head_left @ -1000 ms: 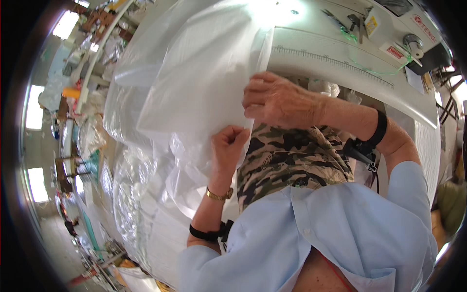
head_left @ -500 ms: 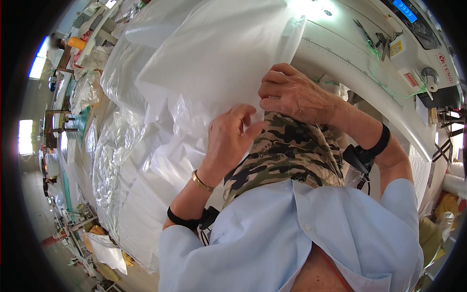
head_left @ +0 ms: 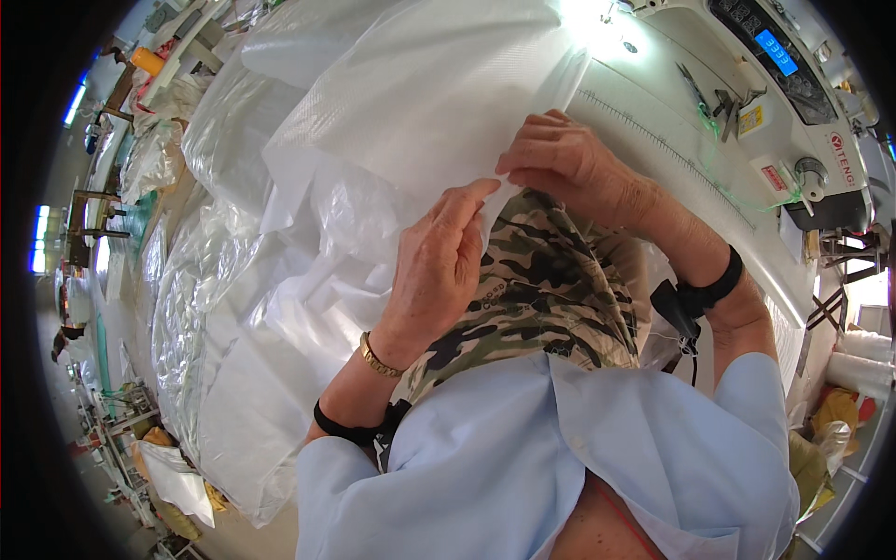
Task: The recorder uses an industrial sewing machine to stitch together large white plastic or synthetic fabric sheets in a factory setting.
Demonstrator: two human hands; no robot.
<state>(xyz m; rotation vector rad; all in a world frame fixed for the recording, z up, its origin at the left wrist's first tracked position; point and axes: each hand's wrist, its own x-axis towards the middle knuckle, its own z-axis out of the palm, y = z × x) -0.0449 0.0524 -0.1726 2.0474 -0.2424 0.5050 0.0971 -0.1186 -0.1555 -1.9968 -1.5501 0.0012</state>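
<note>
The head view shows the white sheet (head_left: 401,121) ahead and left of the lap (head_left: 541,299). At its edge, left hand (head_left: 437,259) and right hand (head_left: 583,173) have fingers gathered; whether they pinch, I cannot tell. Even, gentle tension should help.

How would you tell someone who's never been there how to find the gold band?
Start at the blue shirt across the bottom. Follow the left arm up past a black strap, nearly to the left hand. The gold band circles the wrist there, shiny and gold where the strap is black.
</note>
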